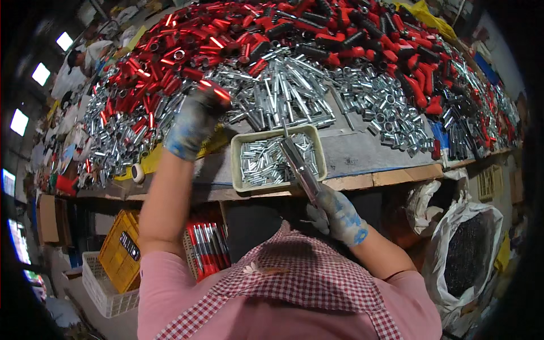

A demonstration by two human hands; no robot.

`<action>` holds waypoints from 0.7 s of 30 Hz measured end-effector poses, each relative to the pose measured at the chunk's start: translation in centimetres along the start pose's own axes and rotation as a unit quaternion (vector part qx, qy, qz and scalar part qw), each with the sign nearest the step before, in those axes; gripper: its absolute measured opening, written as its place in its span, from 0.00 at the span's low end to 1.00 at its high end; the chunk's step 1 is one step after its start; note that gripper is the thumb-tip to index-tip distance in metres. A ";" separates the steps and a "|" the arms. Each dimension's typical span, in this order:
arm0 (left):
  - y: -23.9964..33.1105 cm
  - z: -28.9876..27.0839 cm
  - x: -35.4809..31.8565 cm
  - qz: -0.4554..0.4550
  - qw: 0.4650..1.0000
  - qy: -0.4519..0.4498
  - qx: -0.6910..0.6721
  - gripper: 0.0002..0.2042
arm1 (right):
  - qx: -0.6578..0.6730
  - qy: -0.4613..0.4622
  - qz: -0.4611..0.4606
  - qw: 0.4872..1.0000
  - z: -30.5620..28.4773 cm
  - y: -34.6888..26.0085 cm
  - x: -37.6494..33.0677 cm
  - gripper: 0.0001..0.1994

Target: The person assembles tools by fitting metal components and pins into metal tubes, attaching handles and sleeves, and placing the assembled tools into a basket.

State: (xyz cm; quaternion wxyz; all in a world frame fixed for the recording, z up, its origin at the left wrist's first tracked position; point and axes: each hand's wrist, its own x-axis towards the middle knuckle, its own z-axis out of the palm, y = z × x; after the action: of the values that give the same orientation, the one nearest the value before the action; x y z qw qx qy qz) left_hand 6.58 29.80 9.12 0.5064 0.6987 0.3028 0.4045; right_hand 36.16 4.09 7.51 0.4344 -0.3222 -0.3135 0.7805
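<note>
The grey-covered workbench point(362, 150) carries heaped red tubes point(192, 42) and red-and-black handles point(345, 42) along its far side, with silver rods point(286, 90), silver collars point(391, 116) and a cream tray point(236, 170) of small pins point(260, 163) nearer.

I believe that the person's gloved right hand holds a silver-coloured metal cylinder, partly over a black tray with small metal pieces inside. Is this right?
Not quite: the tray is pale off-white, not black, as the head view shows. The gloved right hand does hold a silver-coloured metal cylinder partly over it, and small metal pieces lie inside.
</note>
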 end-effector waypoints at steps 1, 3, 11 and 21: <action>1.5 3.7 -0.8 -0.098 0.985 0.040 -0.140 0.19 | -0.036 0.014 -0.008 0.999 -0.1 0.0 0.0 0.31; 4.5 10.1 -4.0 -0.211 0.950 0.054 -0.222 0.23 | -0.063 0.014 -0.011 0.998 0.8 -0.2 0.1 0.32; 5.7 17.8 -12.2 -0.207 0.918 0.016 -0.339 0.39 | 0.049 -0.028 0.018 0.998 2.1 3.0 0.8 0.23; 2.6 15.0 -18.3 -0.194 0.881 0.087 -0.422 0.30 | -0.396 -0.204 -0.058 0.893 3.6 0.5 5.9 0.16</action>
State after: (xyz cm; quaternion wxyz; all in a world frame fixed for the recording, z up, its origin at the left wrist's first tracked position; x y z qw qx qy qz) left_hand 10.79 6.86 4.46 0.7934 0.3079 0.2754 0.4471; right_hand 30.69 8.30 7.90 0.2416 -0.2820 -0.6966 0.6138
